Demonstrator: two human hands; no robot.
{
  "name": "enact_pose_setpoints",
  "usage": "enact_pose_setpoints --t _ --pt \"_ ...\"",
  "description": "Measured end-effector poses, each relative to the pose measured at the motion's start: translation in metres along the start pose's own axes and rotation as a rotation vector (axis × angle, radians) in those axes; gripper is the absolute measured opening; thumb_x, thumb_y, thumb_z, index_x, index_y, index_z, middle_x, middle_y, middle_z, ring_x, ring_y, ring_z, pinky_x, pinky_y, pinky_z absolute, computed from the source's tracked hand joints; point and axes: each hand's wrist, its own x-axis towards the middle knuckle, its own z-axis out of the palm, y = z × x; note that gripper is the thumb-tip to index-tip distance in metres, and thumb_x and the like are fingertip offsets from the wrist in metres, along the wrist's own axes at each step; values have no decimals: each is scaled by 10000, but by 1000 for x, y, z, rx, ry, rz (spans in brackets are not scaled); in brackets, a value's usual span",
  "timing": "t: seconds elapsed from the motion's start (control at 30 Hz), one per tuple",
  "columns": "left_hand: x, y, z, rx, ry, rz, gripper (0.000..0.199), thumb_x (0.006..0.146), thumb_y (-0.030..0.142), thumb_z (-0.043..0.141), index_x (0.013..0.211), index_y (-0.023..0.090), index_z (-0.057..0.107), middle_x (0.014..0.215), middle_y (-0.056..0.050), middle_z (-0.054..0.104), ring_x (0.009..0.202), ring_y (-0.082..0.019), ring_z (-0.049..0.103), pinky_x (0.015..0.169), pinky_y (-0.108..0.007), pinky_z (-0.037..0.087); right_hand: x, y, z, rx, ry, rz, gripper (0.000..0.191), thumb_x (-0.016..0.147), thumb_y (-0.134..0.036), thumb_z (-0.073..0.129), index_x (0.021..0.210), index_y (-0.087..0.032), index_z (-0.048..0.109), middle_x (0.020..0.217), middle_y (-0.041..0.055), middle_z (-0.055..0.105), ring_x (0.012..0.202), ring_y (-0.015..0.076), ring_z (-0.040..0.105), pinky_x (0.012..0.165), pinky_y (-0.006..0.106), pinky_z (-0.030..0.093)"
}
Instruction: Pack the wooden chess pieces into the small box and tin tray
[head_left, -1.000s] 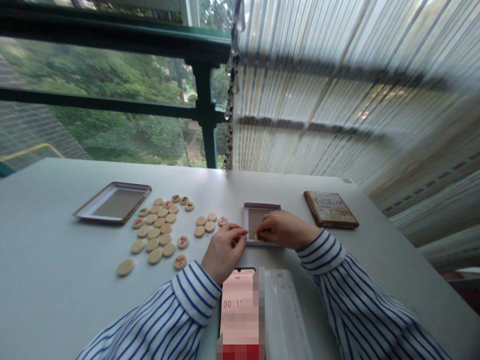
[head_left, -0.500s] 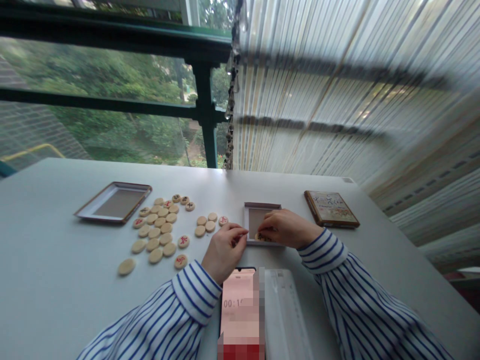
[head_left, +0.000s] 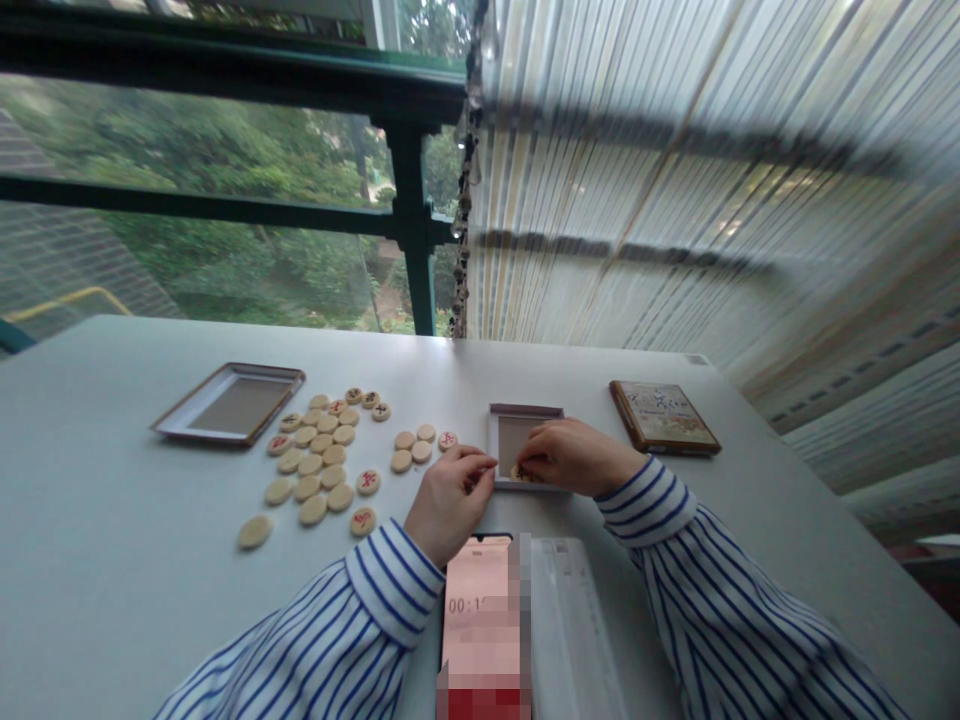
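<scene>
Over the front of a shallow open box (head_left: 493, 430) is my right hand (head_left: 566, 455), its fingers closed on a xiangqi piece (head_left: 517, 473) with dark markings. One or more further pieces may lie under those fingers, mostly hidden. My left hand (head_left: 454, 500) is curled at the box's left edge, thumb and forefinger pinched on its wall near the front corner. Left of that hand lies a small group of pieces (head_left: 421, 452), one showing a red character. Farther left spreads a larger group of round wooden pieces (head_left: 309, 464), most blank side up, a few with red or black characters.
An upturned box lid (head_left: 247, 405) lies at the far left of the white table (head_left: 135, 560). A closed decorated box (head_left: 667, 418) is at the right. In front of me are a phone (head_left: 480, 590) with a timer and a translucent white case (head_left: 574, 620). Window and string curtain stand behind.
Both hands stay almost in place at the box. My right fingers have shifted very slightly over the piece; the small offset of the other things comes from the camera view.
</scene>
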Motion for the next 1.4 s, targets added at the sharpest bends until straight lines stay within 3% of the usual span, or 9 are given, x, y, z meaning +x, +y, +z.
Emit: enact_pose_setpoints --t 0.33,0.5,0.67,0.97,1.23,1.4 --pt "0 1 0 -4 -2 -3 186 783 197 509 870 131 661 891 -59 605 676 -95 577 613 -205 490 -7 -1 -16 -9 42 85 237 813 -246 456 883 -207 679 865 38 679 796 149 592 694 233 386" --pt "-2 0 0 0 -1 7 186 781 195 512 881 133 657 898 -61 609 676 -96 580 623 -212 491 -17 8 -23 -134 110 287 254 827 -285 416 846 -209 658 814 40 676 744 164 597 646 251 387" --pt "-1 -1 0 2 6 17 181 777 186 514 874 134 658 893 -62 615 683 -98 587 628 -215 496 -22 18 -21 -176 20 477 270 815 -337 408 937 -253 633 841 36 681 755 187 610 616 269 398" --pt "0 2 0 6 5 7 196 779 179 508 884 134 668 909 -69 628 690 -105 596 643 -225 511 -20 16 -17 -164 -40 506 280 791 -306 408 933 -262 645 885 44 677 811 208 616 639 284 415" --pt "0 2 -1 38 14 36 215 787 198 504 909 145 672 981 -82 642 841 -152 610 755 -277 509 -18 21 -15 -162 -22 453 279 786 -253 407 906 -215 656 861 71 679 802 206 618 647 281 414" --pt "0 3 -1 16 22 54 210 793 216 501 916 147 657 974 -80 636 717 -122 610 669 -250 520 -20 22 -15 -163 16 462 272 801 -270 419 952 -229 641 843 60 681 785 197 621 630 273 403"
